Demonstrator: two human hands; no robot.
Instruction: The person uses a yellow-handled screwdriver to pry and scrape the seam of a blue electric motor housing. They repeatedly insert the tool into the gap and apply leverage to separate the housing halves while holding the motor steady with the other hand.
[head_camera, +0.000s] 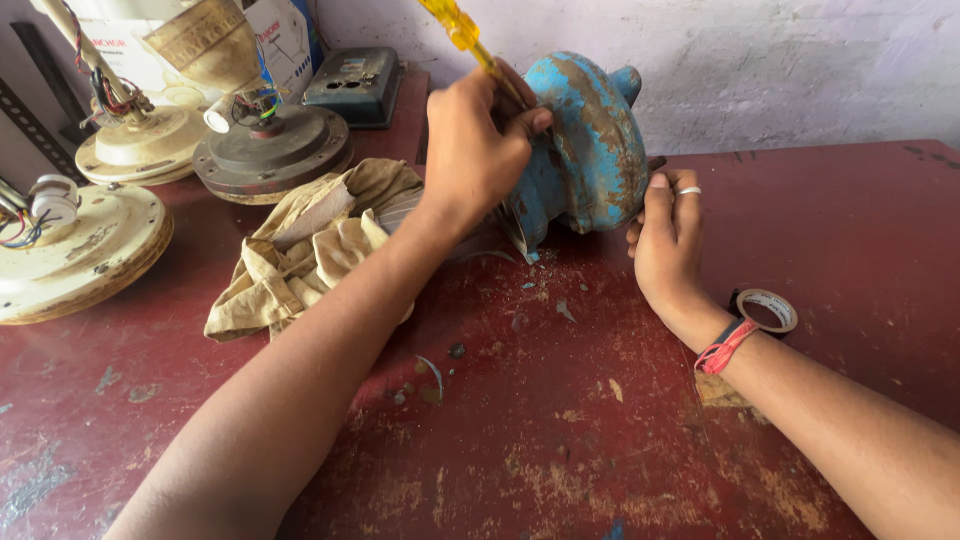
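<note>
A worn blue metal casing (590, 140) with rust patches stands on the red table (560, 440) near the wall. My left hand (475, 150) grips a screwdriver with a clear yellow handle (455, 25), its shaft angled down against the casing's left face. My right hand (670, 240) rests beside the casing's right lower edge, fingers curled against it, a ring on one finger and a red thread band at the wrist. The screwdriver's tip is hidden behind my left hand.
A crumpled beige cloth (310, 250) lies left of the casing. Ceiling fan motor housings, cream (70, 250) and dark (270, 150), crowd the left side with loose wires. A roll of tape (768, 310) sits by my right wrist. A dark box (355, 85) stands at the back.
</note>
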